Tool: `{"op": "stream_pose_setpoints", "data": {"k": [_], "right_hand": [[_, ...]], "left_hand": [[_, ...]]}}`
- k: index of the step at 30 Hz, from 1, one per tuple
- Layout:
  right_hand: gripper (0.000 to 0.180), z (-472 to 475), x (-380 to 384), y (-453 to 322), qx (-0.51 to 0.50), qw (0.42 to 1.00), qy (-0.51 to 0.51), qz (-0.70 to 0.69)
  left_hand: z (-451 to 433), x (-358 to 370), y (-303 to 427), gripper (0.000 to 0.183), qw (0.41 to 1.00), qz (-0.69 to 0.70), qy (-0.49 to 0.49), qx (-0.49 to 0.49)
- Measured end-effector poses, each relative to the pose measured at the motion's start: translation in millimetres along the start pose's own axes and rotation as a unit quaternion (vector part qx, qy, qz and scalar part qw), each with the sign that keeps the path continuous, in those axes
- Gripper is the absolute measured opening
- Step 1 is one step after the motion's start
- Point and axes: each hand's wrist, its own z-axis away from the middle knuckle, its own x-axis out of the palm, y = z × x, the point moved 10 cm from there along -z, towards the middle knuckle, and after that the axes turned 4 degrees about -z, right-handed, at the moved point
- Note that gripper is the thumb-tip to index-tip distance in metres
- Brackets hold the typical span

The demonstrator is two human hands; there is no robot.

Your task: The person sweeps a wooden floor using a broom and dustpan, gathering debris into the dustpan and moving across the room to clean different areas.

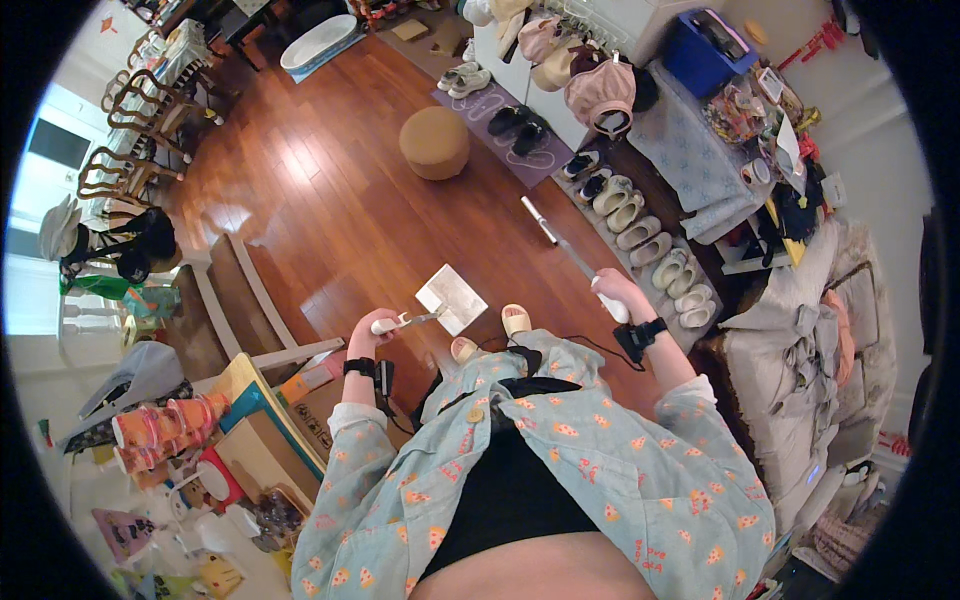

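My left hand (382,328) is closed around the white handle of a long-handled dustpan (451,300). The white pan is over the wood floor just ahead of my feet, and its inside looks greyish. My right hand (619,291) grips the white handle of a long-handled sweeping tool (576,259) with a grey shaft. Its narrow white head (539,220) points away from me, near the row of shoes; whether it touches the floor I cannot tell. Cream slippers (515,319) are on my feet.
A round tan pouf (434,142) stands ahead on the wood floor (352,202). Several pairs of shoes (637,232) line a mat on the right. A sofa (810,360) is at the right, stairs (240,292) and a cardboard box (266,457) at the left. Dark cables hang from both wrists.
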Motion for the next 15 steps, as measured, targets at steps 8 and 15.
{"op": "stream_pose_setpoints", "data": {"k": [8, 15], "right_hand": [[0.024, -65.4, 63.3, -5.7, -0.006, 1.000, 0.027, 0.003], [0.027, -25.9, 111.0, -16.8, -0.039, 0.991, -0.077, 0.102]], "left_hand": [[-11.9, -9.2, 7.6, 0.008, 0.999, 0.009, 0.005, -0.051], [1.4, 0.5, 1.4, 0.011, 0.999, 0.037, 0.007, 0.008]]}}
